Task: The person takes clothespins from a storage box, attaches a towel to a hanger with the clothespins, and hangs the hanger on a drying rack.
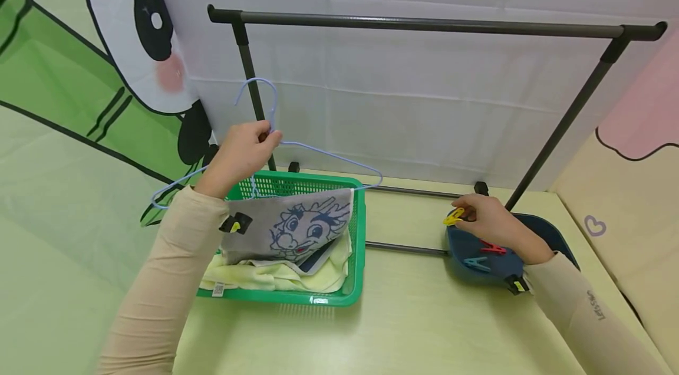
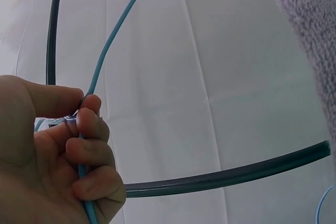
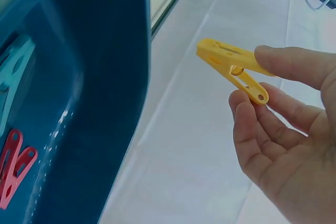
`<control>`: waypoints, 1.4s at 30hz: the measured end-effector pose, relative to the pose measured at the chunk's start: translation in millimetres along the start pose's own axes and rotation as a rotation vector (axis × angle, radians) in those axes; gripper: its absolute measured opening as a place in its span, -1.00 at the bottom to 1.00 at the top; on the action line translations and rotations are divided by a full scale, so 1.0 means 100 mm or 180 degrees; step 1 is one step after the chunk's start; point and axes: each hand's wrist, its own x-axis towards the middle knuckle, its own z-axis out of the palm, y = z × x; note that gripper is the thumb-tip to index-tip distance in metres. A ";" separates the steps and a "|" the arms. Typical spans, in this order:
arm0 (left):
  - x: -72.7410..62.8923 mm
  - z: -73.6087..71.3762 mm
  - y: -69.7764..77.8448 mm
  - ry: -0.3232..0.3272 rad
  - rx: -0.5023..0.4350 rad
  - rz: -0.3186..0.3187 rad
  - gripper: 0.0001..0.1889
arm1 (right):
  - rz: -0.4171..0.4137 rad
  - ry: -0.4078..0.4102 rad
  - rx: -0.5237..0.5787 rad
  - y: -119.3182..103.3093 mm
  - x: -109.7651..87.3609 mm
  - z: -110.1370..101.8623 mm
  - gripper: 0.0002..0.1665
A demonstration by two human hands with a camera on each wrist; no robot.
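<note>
My left hand grips a light blue wire hanger at the base of its hook, holding it above a green basket. A grey towel with a blue cartoon print hangs over the hanger's lower bar. In the left wrist view the fingers of my left hand curl round the blue wire. My right hand pinches a yellow clothespin by its handle ends, over the rim of a dark blue bin. A red clothespin and a teal clothespin lie inside the bin.
A black rack stands behind, its top rail high across the view and its base bars low on the table. Pale yellow cloth lies in the basket under the towel. A printed fabric sheet hangs at the back.
</note>
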 end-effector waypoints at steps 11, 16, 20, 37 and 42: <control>0.02 0.06 0.03 0.0030 -0.0002 0.0074 -0.63 | -0.0028 0.0094 0.0007 -0.12 0.08 0.11 -0.59; 0.02 0.08 0.03 0.0057 0.0021 0.0084 -0.63 | -0.0042 0.0086 0.0088 -0.20 0.11 0.15 -0.63; 0.03 0.08 0.04 0.0043 0.0010 0.0084 -0.63 | -0.0071 0.0075 0.0138 -0.24 0.15 0.18 -0.63; 0.02 0.04 0.09 0.0021 -0.0060 0.0128 -0.61 | -0.0357 0.0182 0.0187 -0.48 0.23 0.27 -0.61; 0.02 0.03 0.11 0.0005 -0.0067 0.0141 -0.62 | -0.0377 0.0204 0.0245 -0.51 0.25 0.29 -0.57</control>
